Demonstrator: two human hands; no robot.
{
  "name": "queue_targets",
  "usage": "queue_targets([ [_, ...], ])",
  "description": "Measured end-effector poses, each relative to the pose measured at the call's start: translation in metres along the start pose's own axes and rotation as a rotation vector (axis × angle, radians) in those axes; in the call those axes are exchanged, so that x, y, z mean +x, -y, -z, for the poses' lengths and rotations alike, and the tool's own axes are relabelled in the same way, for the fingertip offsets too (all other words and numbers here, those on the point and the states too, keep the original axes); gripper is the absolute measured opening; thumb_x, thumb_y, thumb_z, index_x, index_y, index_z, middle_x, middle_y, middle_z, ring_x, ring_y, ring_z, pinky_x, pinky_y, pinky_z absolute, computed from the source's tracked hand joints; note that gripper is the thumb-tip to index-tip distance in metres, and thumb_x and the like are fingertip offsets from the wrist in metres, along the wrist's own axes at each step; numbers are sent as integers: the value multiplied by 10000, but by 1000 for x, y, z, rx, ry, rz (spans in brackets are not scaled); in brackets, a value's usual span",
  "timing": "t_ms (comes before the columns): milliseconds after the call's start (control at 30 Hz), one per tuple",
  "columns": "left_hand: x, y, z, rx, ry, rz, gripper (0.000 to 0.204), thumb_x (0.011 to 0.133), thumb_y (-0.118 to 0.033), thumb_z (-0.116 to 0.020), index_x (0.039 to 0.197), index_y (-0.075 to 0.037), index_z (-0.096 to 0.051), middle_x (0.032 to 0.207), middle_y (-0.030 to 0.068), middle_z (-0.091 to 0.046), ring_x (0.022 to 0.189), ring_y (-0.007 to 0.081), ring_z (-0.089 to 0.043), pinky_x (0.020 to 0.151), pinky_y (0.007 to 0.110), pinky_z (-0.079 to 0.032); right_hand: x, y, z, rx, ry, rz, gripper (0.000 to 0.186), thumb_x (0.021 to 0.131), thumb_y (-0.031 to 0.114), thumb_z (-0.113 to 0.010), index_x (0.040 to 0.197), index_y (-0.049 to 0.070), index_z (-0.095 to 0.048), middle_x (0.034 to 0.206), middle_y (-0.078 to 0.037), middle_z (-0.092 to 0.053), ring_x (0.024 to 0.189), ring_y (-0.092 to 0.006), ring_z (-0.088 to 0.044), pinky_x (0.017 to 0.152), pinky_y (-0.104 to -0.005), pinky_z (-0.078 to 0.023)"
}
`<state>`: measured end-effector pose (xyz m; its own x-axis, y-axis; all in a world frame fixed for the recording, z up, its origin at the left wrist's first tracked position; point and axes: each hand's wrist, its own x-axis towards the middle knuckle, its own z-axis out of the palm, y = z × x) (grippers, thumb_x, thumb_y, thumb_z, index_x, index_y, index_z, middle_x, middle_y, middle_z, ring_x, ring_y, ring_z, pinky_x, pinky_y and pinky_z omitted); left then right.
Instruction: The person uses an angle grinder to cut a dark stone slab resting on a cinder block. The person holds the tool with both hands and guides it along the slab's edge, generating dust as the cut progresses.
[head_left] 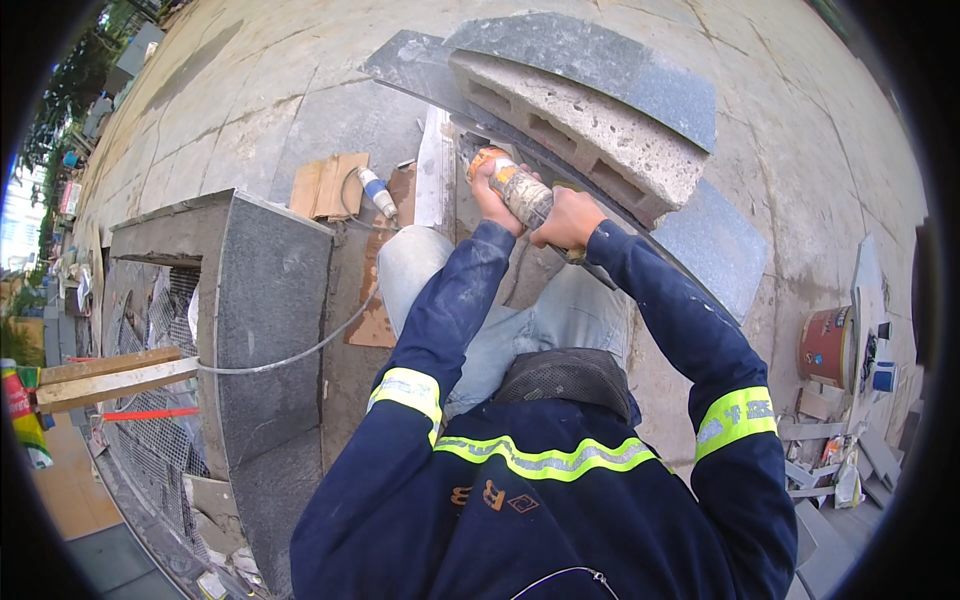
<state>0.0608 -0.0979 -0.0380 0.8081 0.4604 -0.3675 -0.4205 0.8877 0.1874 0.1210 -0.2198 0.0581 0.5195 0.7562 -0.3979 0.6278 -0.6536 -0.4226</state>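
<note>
Both of my hands are closed around a dusty angle grinder (524,197) with an orange head. My left hand (493,200) grips it near the head, and my right hand (572,220) wraps the rear of its body. The grinder's head is beside the edge of a grey stone slab (410,62), which leans along a hollow concrete block (585,125). A light haze of dust hangs by the slab. The disc is hidden. Another grey stone slab (620,70) lies on top of the block. Left of the grinder, a white-coated strip (433,175) lies on the ground.
A blue and white plug connector (378,193) lies by a cardboard piece (325,186), and a grey cable (300,357) runs left. At left stands a stone-faced ledge (270,340) with wooden bars (120,380). A reddish bucket (826,347) and stone offcuts (880,455) are at right.
</note>
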Motion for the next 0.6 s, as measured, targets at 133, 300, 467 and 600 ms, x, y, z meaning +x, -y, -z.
queue_targets([
  [133, 3, 2, 0, 21, -14, -27, 582, 747, -481, -597, 1013, 25, -488, 873, 140, -554, 810, 330, -584, 752, 457, -515, 0, 2, 3, 23, 17, -13, 640, 505, 346, -774, 952, -71, -583, 908, -242, -651, 871, -348, -651, 779, -353, -521],
  [300, -6, 4, -1, -59, -33, 62, 503, 734, -430, -604, 995, -18, -478, 827, 129, -557, 743, 322, -585, 700, 457, -527, -12, 4, 6, 5, 38, -23, 663, 538, 324, -765, 1029, -84, -588, 970, -246, -650, 916, -339, -654, 806, -342, -530],
  [467, -17, 8, -5, -33, 16, 31, 490, 749, -435, -598, 1018, -46, -470, 855, 123, -548, 784, 317, -581, 726, 456, -518, -24, 3, 7, 2, 10, -14, 654, 539, 319, -770, 1016, -88, -583, 955, -249, -649, 909, -345, -654, 801, -348, -531],
  [600, -29, 13, -13, -51, 7, 50, 433, 765, -416, -584, 1023, -90, -463, 870, 118, -543, 802, 317, -578, 735, 454, -514, -32, -2, 6, 3, 0, -2, 651, 539, 316, -773, 1011, -86, -574, 947, -252, -648, 902, -354, -653, 798, -360, -529],
])
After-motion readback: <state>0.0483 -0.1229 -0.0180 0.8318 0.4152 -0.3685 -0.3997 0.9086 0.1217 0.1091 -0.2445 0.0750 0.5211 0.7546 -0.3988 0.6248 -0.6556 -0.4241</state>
